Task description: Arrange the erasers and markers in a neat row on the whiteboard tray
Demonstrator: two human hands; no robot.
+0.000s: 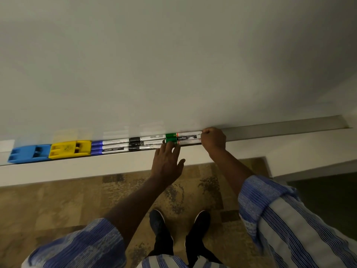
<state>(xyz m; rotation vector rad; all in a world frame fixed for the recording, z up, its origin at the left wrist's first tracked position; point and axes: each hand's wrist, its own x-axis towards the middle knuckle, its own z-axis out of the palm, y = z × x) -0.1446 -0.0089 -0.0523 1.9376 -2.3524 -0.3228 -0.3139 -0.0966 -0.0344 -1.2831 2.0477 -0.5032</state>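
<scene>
On the whiteboard tray [280, 128] a blue eraser [29, 153] lies at the far left with a yellow eraser [70, 149] touching its right side. Right of them lie blue-capped markers [110, 146], then black-capped markers [144, 142], then green-capped markers [181, 138], packed side by side and end to end. My left hand [167, 161] is spread, its fingertips resting on the green-capped markers from the front. My right hand [213, 140] is curled into a loose fist against the right ends of the green-capped markers; what its fingers pinch is hidden.
The whiteboard [173, 64] fills the upper view. The tray's right part is bare metal up to its end. A white ledge [96, 169] runs below the tray. Under it are patterned floor tiles and my two dark shoes [179, 229].
</scene>
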